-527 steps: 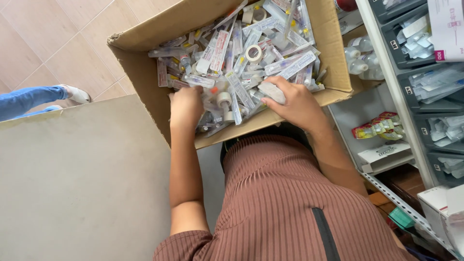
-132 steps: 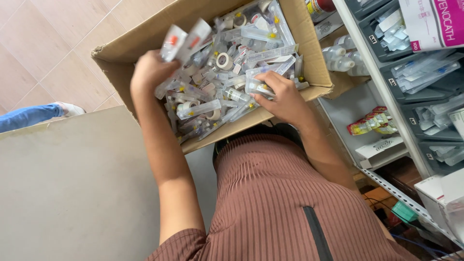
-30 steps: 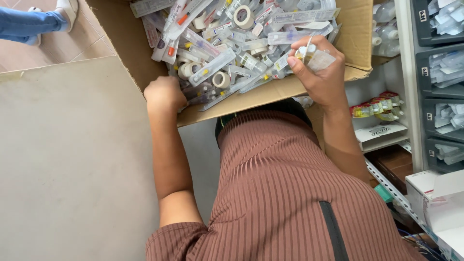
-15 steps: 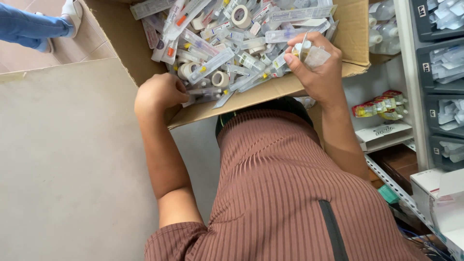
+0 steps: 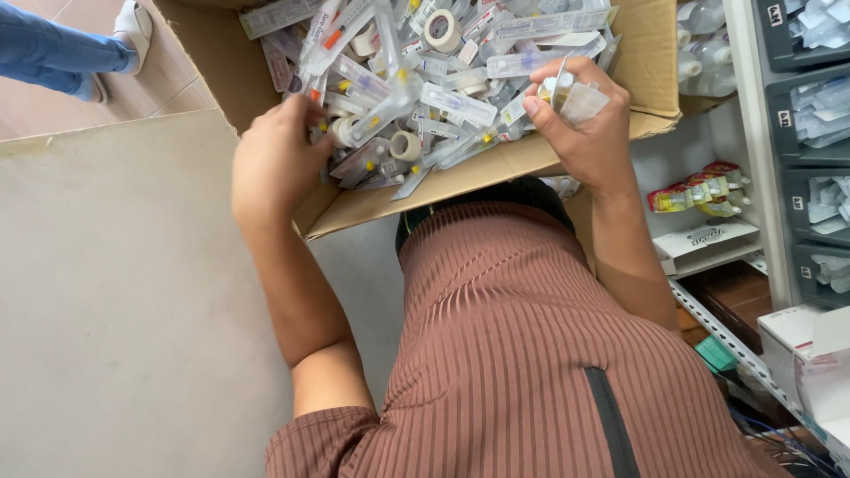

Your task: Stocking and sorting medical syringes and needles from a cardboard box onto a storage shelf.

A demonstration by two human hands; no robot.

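Since half a second ago our left hand [image 5: 274, 164] has risen from the near left corner of the cardboard box [image 5: 403, 190] and now lies farther in, over the left edge of the heap, its fingers [image 5: 312, 104] curled down among the sealed packets; whether they have closed on any one packet we cannot tell, since the fingertips are buried in the pile. Several packets near that hand have shifted too, with one long clear syringe packet [image 5: 458, 104] now lying across the middle of the heap. Our right hand [image 5: 589, 124] has barely changed place: it sits at the near right corner of the box, above the front wall, and grips a small bundle of clear packets [image 5: 567, 93] pinched between thumb and fingers, raised just over the rest. The box is tilted toward us and is full of loose medical supplies, mostly clear-wrapped syringes and needles with yellow and orange caps. Rolls of white tape lie among them, one tape roll [image 5: 405, 145] near the front centre between our hands and another white roll [image 5: 440, 29] toward the back. Left of the box lies a flat grey board [image 5: 133, 301], whose edge our left forearm crosses. At the upper left another person's blue trouser leg and white shoe [image 5: 133, 22] stand on the tiled floor. To the right, a metal rack holds grey bins [image 5: 810, 106] of wrapped items, small clear bottles [image 5: 704, 44] beside the box, and a few red and yellow sachets [image 5: 699, 196] on a lower shelf.
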